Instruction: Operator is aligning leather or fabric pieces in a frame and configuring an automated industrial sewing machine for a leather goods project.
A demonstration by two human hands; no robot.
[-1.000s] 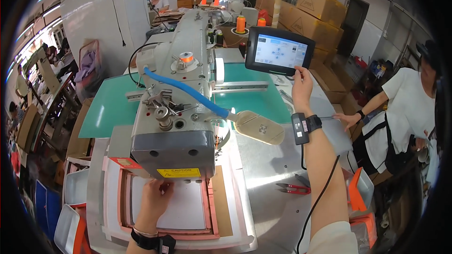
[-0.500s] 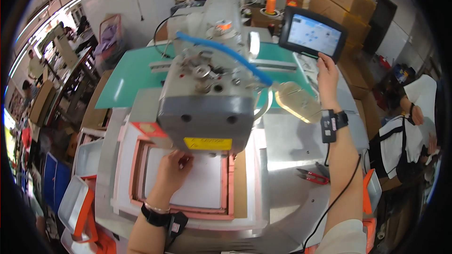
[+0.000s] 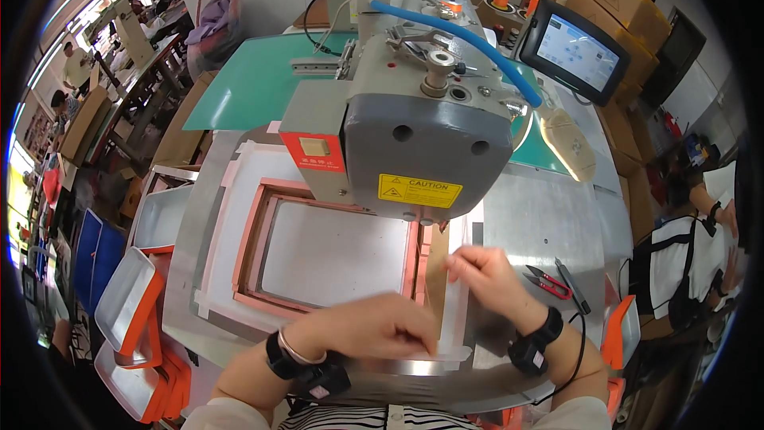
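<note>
The grey head of an industrial sewing machine point(image 3: 430, 143) stands over a pink rectangular frame point(image 3: 253, 251). Inside that frame lies a flat white panel point(image 3: 334, 251). My left hand point(image 3: 374, 326) hovers over the frame's near right corner, its fingers bent downward and smeared by motion. To the right of the frame, my right hand point(image 3: 487, 277) has its thumb and fingers pinched together over the white border. Whatever the pinch holds, if anything, is too small to make out. Red-handled thread snips point(image 3: 549, 283) and a dark pen-like tool point(image 3: 571, 287) lie beyond my right hand.
At the far right stands a touchscreen point(image 3: 579, 54). A blue hose point(image 3: 454, 32) arches over the machine head. Orange-rimmed metal trays point(image 3: 131, 302) line the left edge. A co-worker's hand point(image 3: 728, 219) shows at the far right.
My right hand has come back from beside the touchscreen to the frame's right side. My left hand has left the white panel, moving right and nearer me. The view has shifted too.
</note>
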